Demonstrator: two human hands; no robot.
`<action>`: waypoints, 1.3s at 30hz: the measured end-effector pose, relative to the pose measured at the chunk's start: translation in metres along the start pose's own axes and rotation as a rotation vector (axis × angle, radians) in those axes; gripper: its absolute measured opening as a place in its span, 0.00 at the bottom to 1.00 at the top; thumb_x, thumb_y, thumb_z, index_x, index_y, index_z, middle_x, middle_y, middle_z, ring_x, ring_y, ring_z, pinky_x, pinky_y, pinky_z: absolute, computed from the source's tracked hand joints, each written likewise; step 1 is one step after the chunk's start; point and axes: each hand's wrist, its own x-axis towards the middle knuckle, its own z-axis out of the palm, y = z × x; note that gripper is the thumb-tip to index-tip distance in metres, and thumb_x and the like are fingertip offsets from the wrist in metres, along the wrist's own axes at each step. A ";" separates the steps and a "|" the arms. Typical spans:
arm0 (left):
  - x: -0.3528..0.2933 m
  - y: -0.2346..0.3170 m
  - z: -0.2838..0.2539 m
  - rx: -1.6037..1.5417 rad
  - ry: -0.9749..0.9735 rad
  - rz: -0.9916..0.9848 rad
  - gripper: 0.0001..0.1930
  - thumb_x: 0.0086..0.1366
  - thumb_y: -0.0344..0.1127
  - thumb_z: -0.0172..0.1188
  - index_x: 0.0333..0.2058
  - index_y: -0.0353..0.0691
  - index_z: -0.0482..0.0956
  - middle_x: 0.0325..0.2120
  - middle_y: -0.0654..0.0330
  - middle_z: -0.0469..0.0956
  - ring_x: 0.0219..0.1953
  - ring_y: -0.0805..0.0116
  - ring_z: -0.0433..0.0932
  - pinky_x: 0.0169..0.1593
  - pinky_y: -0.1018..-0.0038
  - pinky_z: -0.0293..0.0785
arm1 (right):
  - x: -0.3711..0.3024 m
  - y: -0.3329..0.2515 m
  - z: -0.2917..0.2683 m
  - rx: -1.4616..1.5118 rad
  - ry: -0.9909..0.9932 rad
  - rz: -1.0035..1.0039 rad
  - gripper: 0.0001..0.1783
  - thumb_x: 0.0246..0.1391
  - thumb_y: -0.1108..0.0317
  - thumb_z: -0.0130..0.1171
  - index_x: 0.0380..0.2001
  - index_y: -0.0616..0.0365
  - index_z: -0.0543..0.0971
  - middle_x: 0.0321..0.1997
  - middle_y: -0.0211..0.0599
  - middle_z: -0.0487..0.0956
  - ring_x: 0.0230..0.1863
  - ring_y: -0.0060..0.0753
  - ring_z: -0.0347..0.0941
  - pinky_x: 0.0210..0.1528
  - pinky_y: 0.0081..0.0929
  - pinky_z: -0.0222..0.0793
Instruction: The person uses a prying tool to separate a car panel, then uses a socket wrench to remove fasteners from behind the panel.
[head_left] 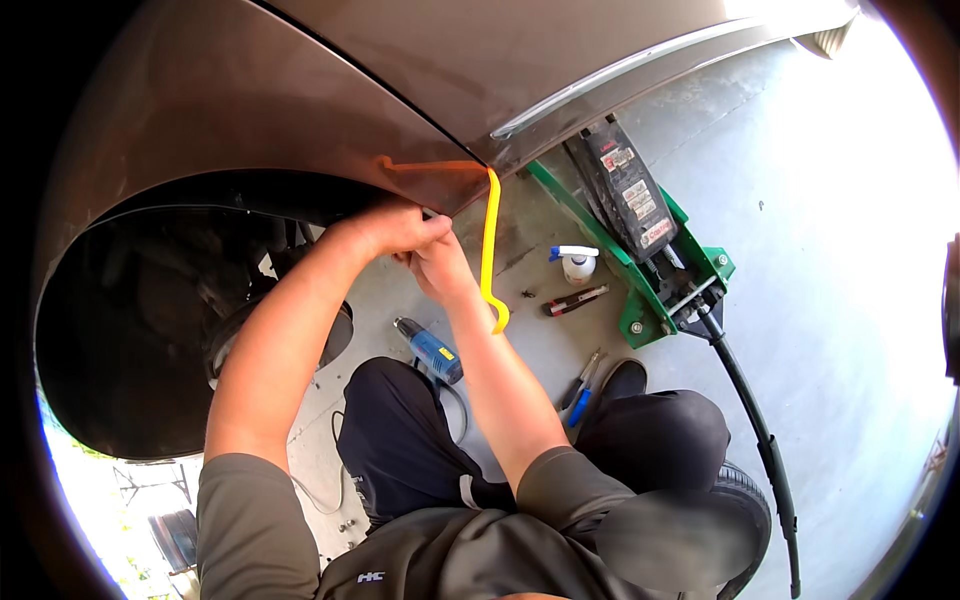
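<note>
My left hand (398, 230) and my right hand (438, 266) meet at the rear lower edge of the brown car fender (270, 110). Both are closed, fingers curled in close together. A small greyish bit shows by the left thumb, but what they grip is hidden. Just right of them, a yellow hooked pry tool (489, 235) has its upper end at the seam between fender and door; its lower hook overlaps my right forearm in view. The fender's paint mirrors the tool in orange. Below my hands, a blue heat gun (432, 352) lies on the floor beside my knee.
A green floor jack (640, 250) reaches under the car door, its long black handle (750, 410) running toward me. Nearby are a white spray bottle (579, 266), a utility knife (577, 301) and blue-handled tools (580, 395). The dark wheel arch (130, 310) opens at left. A tire (752, 500) lies behind my leg.
</note>
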 end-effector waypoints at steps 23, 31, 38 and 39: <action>-0.001 -0.022 0.030 -0.042 0.232 0.181 0.25 0.61 0.45 0.59 0.54 0.35 0.77 0.54 0.44 0.77 0.57 0.47 0.75 0.62 0.60 0.69 | -0.074 -0.129 0.155 -1.438 0.687 0.189 0.34 0.64 0.68 0.55 0.71 0.57 0.61 0.32 0.36 0.82 0.25 0.23 0.75 0.27 0.27 0.75; 0.003 -0.038 0.035 0.093 0.278 0.214 0.20 0.60 0.50 0.60 0.42 0.41 0.85 0.47 0.47 0.82 0.49 0.48 0.80 0.55 0.57 0.76 | -0.070 -0.163 0.154 -1.833 0.502 0.305 0.31 0.64 0.67 0.53 0.71 0.48 0.67 0.31 0.33 0.83 0.23 0.23 0.73 0.26 0.26 0.72; 0.005 -0.038 0.032 0.099 0.303 0.270 0.20 0.61 0.50 0.59 0.42 0.42 0.85 0.47 0.47 0.82 0.50 0.48 0.80 0.55 0.57 0.75 | -0.062 -0.186 0.136 -2.187 0.207 0.195 0.28 0.63 0.67 0.54 0.67 0.54 0.71 0.36 0.52 0.83 0.35 0.44 0.79 0.43 0.38 0.74; 0.005 -0.036 0.031 0.082 0.303 0.268 0.20 0.61 0.49 0.59 0.43 0.41 0.84 0.47 0.47 0.82 0.50 0.48 0.80 0.55 0.57 0.75 | -0.061 -0.186 0.145 -2.164 0.237 0.267 0.27 0.63 0.68 0.53 0.66 0.54 0.71 0.37 0.55 0.82 0.37 0.48 0.79 0.44 0.38 0.74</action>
